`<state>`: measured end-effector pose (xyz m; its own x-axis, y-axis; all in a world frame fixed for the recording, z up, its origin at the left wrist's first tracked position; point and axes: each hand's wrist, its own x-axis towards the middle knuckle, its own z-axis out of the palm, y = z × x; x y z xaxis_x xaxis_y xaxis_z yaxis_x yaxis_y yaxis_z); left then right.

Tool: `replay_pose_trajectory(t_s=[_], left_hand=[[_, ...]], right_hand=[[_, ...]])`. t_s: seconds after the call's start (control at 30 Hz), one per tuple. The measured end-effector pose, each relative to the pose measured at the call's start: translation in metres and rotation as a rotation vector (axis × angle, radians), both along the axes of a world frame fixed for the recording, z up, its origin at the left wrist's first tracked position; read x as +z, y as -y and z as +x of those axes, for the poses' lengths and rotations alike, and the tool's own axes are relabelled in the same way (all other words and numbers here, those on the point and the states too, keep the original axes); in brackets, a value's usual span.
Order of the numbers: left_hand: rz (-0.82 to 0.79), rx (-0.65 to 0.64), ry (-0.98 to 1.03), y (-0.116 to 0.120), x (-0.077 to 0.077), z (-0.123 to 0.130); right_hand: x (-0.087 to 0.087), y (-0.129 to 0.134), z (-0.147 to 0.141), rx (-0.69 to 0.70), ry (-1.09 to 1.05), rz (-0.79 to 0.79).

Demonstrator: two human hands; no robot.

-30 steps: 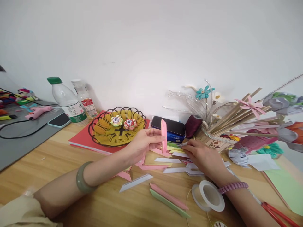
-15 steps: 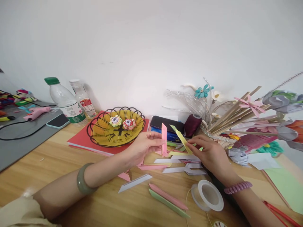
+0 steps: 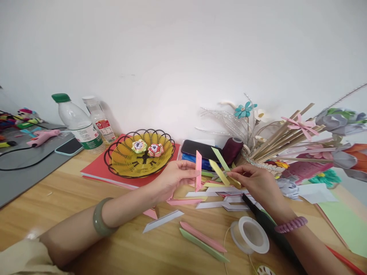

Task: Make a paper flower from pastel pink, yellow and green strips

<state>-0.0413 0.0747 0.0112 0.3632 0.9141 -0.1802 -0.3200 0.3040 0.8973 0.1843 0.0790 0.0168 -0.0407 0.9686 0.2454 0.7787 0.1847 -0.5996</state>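
My left hand (image 3: 172, 178) pinches an upright pink folded paper strip (image 3: 198, 168) between thumb and fingertips. To its right, my right hand (image 3: 256, 185) is closed on folded paper: a light green strip (image 3: 220, 157) and a yellow strip (image 3: 218, 172) stick out from its fingertips, apart from the pink one. Beneath both hands lies a loose pile of white, pink and yellow folded strips, among them a white strip (image 3: 210, 205). Closer to me, a pink strip (image 3: 202, 235) rests against a green strip (image 3: 200, 243), and a lone white strip (image 3: 163, 221) lies to their left.
A yellow woven basket (image 3: 126, 162) with two paper rosettes stands on a red book (image 3: 91, 170). Behind the pile are a phone (image 3: 200, 149) and a maroon thread spool (image 3: 233, 149). Craft flowers and sticks (image 3: 282, 135) fill the right. A white cord spool (image 3: 258, 235) sits near my right wrist.
A green strip now shows beside the yellow one at my right fingertips; the two are spread apart. My right hand has shifted slightly right. My left hand keeps the pink strip in place.
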Motion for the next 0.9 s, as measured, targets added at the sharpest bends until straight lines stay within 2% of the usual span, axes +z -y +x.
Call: replay_pose_trajectory(t_s=[0.2,0.37,0.43,0.53,0.6,0.73,0.9], left_hand=[[-0.008,-0.014,-0.020,0.001,0.001,0.001],[-0.027,0.011,-0.006,0.002,0.000,0.002],[-0.034,0.021,0.002,0.002,0.000,0.003],[-0.041,0.009,0.037,0.006,0.003,0.005],[-0.057,0.002,0.060,0.010,0.006,0.007],[-0.065,0.005,0.061,0.016,0.009,0.010],[-0.003,-0.044,0.031,0.019,0.004,0.010]], right_hand=[[0.000,-0.001,0.006,-0.021,-0.058,0.022],[0.013,0.009,0.001,-0.039,-0.074,0.120],[0.021,0.021,-0.011,0.005,-0.092,0.123],[0.029,0.042,-0.035,0.146,-0.079,-0.015],[0.030,0.052,-0.048,0.194,-0.006,-0.045],[0.026,0.059,-0.057,0.245,0.126,0.000],[0.021,0.060,-0.059,0.314,0.258,0.063]])
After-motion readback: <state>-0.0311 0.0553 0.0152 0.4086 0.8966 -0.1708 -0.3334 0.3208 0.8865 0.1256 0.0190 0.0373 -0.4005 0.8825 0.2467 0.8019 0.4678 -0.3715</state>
